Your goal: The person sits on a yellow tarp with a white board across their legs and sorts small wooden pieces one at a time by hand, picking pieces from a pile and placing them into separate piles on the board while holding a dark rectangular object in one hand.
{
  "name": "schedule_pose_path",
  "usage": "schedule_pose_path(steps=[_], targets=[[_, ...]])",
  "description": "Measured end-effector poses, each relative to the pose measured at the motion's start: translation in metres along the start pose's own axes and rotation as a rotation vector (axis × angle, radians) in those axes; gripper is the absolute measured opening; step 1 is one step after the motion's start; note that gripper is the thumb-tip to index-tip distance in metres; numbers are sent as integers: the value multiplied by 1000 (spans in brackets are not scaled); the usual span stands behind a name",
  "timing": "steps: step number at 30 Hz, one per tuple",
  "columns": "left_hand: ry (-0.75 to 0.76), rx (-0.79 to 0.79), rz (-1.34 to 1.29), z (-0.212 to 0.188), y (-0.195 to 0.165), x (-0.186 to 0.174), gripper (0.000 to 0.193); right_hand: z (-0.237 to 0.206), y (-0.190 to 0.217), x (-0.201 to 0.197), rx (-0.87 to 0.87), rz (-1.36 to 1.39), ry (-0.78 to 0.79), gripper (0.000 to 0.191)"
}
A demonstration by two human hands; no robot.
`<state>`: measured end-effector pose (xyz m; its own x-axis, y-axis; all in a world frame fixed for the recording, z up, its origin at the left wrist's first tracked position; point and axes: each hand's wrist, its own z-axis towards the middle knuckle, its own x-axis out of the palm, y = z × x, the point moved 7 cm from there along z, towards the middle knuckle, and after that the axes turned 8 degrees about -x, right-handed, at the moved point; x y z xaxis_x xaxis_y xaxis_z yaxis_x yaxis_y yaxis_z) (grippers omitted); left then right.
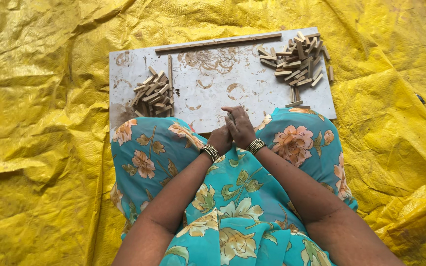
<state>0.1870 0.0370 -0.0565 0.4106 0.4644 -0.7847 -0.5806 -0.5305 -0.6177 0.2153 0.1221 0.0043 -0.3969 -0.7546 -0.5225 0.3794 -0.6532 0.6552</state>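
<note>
Both hands meet at the near edge of the white board (213, 83), the left hand (220, 140) pressed against the right hand (239, 127). The fingers are curled in tight together; I cannot tell whether anything sits between them. Beyond the fingers and off to the left lies 1 heap of short wooden sticks (154, 93), touching an upright thin strip (170, 83). Beyond and to the right, well apart from the fingers, a bigger heap of sticks (297, 61). Along the far edge runs a long wooden strip (218, 42). Yellow tarpaulin (40, 98) spreads under the board.
</note>
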Motion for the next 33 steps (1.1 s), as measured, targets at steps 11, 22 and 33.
schedule_pose_path(steps=[11,22,33], targets=[[-28,-115,-47,2,12,-9,17,3,-22,27,311,449,62,44],[-116,-137,1,4,19,-21,12,6,-23,35,313,665,95,49],[-10,-67,74,3,14,-14,24,4,-29,37,414,777,107,38]])
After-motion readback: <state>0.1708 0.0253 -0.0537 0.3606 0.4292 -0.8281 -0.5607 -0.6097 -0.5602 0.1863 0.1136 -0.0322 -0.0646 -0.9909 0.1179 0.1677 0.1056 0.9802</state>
